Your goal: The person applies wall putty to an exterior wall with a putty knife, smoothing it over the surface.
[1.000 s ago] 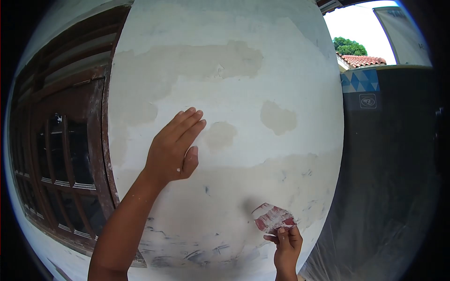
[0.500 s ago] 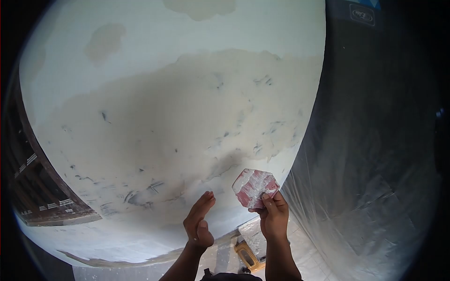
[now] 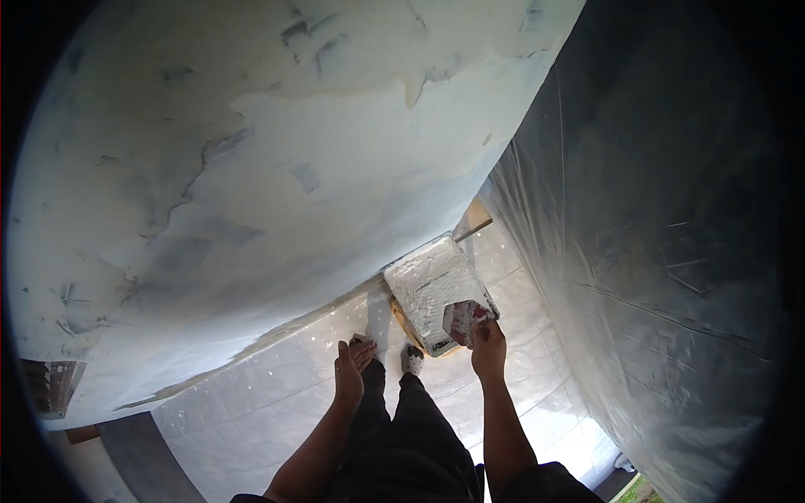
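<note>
My right hand (image 3: 489, 352) pinches a red, flat putty spreader (image 3: 462, 322) by its edge; white filler is smeared over its face. In this view the spreader overlaps the lower right part of a rectangular tray (image 3: 428, 272) coated with white putty. My left hand (image 3: 350, 370) is held up to the left of the tray, fingers stretched out and holding nothing. Beneath the tray's left side shows a yellow-orange support (image 3: 405, 322).
A patched white wall (image 3: 285, 168) with dark scuffs fills the upper left. Clear plastic sheeting (image 3: 629, 277) hangs along the right. My foot (image 3: 412, 360) stands on the pale covered floor (image 3: 260, 402) just below the tray. A dark slatted frame (image 3: 52, 387) shows at the lower left.
The view has tipped downward from the wall to the floor, bringing the whole tray into sight. My right hand has brought the spreader over the tray; my left hand stays open.
</note>
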The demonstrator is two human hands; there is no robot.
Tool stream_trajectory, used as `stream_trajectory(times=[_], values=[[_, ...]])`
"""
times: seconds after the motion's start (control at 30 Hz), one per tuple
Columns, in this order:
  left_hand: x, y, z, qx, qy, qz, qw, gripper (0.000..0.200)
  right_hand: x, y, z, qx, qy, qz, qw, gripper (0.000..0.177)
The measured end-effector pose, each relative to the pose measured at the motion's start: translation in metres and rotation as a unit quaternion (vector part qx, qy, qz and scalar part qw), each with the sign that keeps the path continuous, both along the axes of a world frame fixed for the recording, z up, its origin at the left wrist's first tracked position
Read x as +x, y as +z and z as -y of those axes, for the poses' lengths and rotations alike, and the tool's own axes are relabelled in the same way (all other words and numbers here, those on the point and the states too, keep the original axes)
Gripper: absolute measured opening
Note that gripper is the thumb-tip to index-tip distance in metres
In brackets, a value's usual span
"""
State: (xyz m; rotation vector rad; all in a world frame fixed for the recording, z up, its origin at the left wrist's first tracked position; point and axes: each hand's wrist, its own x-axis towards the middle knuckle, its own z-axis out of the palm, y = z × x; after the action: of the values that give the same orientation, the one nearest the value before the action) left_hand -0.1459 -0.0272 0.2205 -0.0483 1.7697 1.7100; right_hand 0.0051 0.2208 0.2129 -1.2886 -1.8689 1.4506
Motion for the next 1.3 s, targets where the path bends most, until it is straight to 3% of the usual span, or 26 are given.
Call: stream_trajectory(times=[0.07, 0.2, 0.47, 0.77, 1.3], values=[[0.010, -0.040, -0.004, -0.039, -0.013, 0.059, 0.997, 0.097, 0.007, -0.034, 0.003, 0.058, 0.028, 0.075, 0.995, 0.019], [0.006, -0.119, -0.023, -0.072, -0.035, 0.125, 0.989, 0.095, -0.014, -0.096, -0.001, 0.043, 0.058, 0.104, 0.992, 0.022], [-0.009, -0.201, -0.090, -0.114, -0.002, 0.193, 0.975, 0.101, -0.063, -0.188, -0.007, 0.002, 0.110, 0.161, 0.981, 0.021], [-0.016, -0.223, -0.108, -0.041, 0.046, 0.300, 0.952, 0.112, -0.078, -0.204, -0.011, -0.010, 0.159, 0.196, 0.968, 0.022], [0.003, -0.226, -0.106, -0.014, 0.041, 0.329, 0.944, 0.118, -0.070, -0.216, -0.008, -0.010, 0.179, 0.195, 0.964, 0.023]])
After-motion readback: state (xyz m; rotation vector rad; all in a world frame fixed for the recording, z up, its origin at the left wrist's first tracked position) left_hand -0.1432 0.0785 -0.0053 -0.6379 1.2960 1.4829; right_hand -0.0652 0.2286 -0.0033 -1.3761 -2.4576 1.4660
